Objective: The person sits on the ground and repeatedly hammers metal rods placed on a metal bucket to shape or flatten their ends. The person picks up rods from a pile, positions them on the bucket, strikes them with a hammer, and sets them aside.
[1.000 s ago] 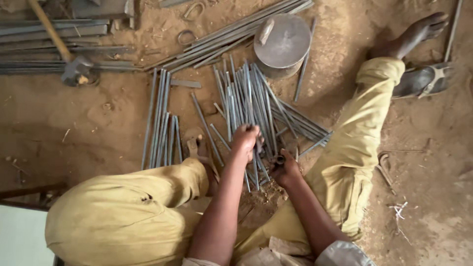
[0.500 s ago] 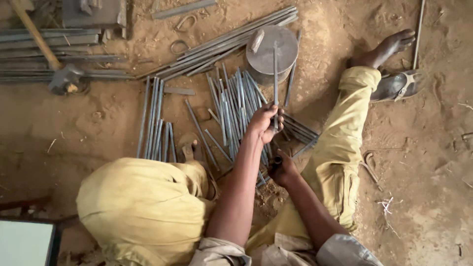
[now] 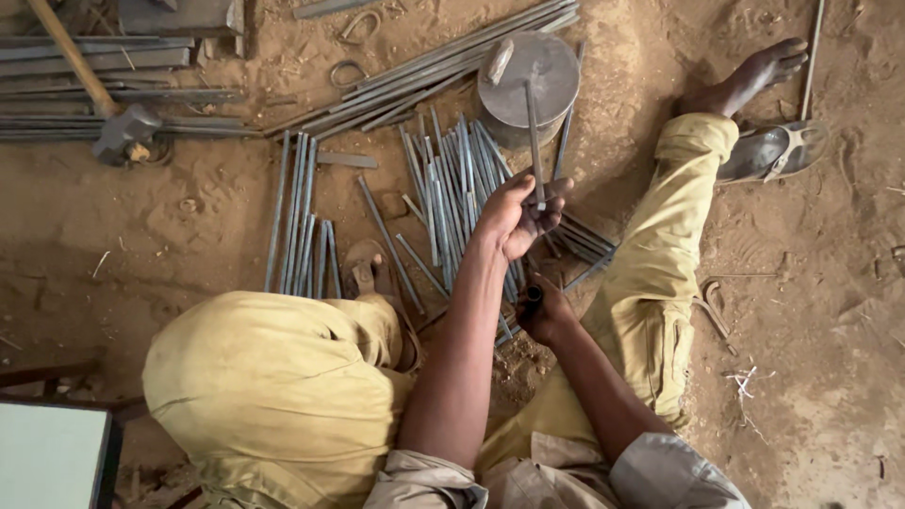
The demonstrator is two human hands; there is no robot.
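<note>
I sit on sandy ground with my legs spread, in mustard-yellow trousers. My left hand [image 3: 517,215] is raised and grips one thin grey metal rod [image 3: 533,132], which points away from me toward a round grey metal block [image 3: 528,83]. My right hand [image 3: 541,309] rests low between my legs, closed around a short dark tool handle [image 3: 533,296]. A loose heap of similar cut rods [image 3: 451,179] lies on the ground just beyond both hands.
A sorted row of rods [image 3: 302,221] lies to the left. Long steel bars [image 3: 104,71] and a sledgehammer [image 3: 121,127] sit at top left. Long rods [image 3: 424,66] run diagonally at the top. A sandal [image 3: 768,151] lies by my right foot.
My left hand lifted out of the rod heap with one rod and now holds it higher, pointing at the round block. The right hand stayed low.
</note>
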